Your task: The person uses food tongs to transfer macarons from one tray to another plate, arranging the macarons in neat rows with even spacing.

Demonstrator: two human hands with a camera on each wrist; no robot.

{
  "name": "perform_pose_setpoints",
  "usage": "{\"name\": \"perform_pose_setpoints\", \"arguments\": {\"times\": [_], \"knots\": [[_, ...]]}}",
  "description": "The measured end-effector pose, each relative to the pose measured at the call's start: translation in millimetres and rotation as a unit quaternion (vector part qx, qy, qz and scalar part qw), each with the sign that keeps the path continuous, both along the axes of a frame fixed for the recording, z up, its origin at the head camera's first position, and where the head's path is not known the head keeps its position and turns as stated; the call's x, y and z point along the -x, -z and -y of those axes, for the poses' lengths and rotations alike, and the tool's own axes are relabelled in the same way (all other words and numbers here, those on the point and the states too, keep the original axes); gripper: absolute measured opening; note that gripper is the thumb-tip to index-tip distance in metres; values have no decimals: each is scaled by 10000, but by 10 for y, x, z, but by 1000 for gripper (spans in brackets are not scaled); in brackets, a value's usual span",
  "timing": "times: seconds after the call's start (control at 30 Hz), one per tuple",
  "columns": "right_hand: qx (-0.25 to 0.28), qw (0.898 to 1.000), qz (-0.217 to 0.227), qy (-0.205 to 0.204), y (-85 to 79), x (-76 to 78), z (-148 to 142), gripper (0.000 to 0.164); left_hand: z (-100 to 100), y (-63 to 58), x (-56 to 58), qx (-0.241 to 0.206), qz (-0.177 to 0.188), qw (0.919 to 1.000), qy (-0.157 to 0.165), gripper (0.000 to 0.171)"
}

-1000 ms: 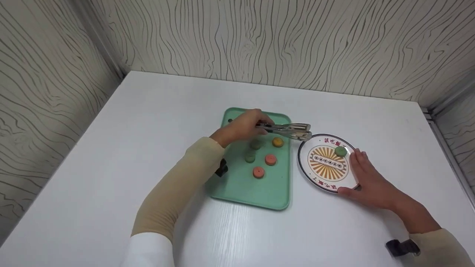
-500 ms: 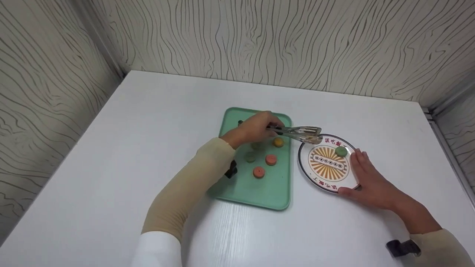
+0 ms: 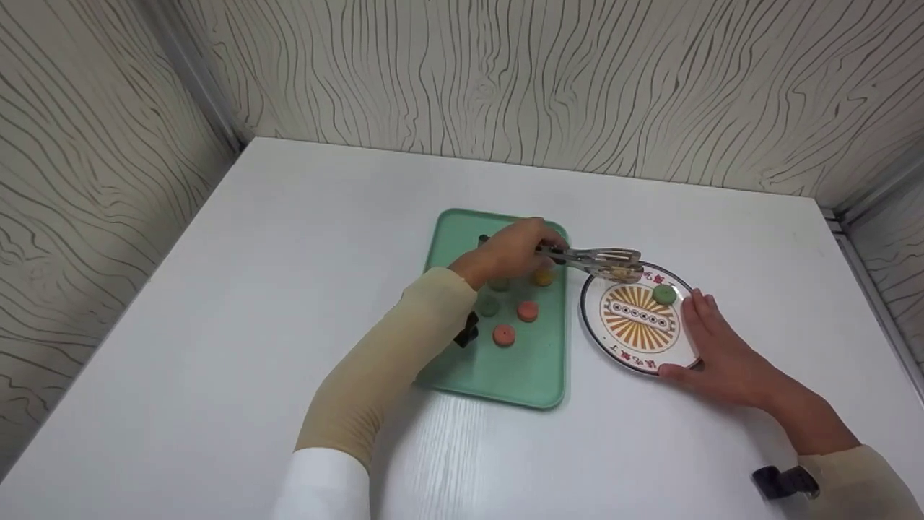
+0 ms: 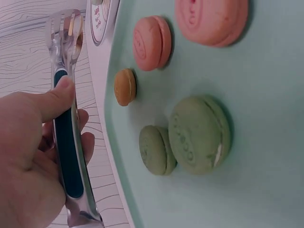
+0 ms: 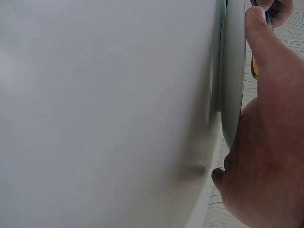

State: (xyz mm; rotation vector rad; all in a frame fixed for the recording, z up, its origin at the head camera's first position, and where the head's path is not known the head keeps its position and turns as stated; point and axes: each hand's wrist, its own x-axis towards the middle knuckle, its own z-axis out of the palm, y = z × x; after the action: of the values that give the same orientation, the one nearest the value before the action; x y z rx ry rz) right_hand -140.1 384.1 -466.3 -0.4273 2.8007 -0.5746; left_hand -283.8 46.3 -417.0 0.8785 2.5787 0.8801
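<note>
Tongs are in the left grip, thumb and fingers wrapped round the handle, so the business end pokes out past the fingertips and hangs over the plate's far left edge. Something yellowish shows between the ends, kinda hard to make out. Right grip's just spread against the plate's right rim, near a green macaron.

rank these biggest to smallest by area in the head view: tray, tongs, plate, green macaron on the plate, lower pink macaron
1. Tray, though partly hidden
2. Plate
3. Tongs, partly hidden by the left hand
4. Green macaron and lower pink macaron, too alike to rank
</note>
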Motion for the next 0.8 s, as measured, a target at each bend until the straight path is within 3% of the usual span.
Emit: {"name": "perform_pose_setpoints", "arguments": {"times": [0.4,0.6,0.8], "knots": [[-12,10000,22,-8,-3,7,3,117,-165,22,-25,190,111,9997,-147,31],[39,10000,4,16,-7,-5,-14,117,-217,30,-31,258,-1,9997,32,33],[35,10000,-8,7,3,-2,-20,118,-292,36,-33,384,72,9992,-31,32]]}}
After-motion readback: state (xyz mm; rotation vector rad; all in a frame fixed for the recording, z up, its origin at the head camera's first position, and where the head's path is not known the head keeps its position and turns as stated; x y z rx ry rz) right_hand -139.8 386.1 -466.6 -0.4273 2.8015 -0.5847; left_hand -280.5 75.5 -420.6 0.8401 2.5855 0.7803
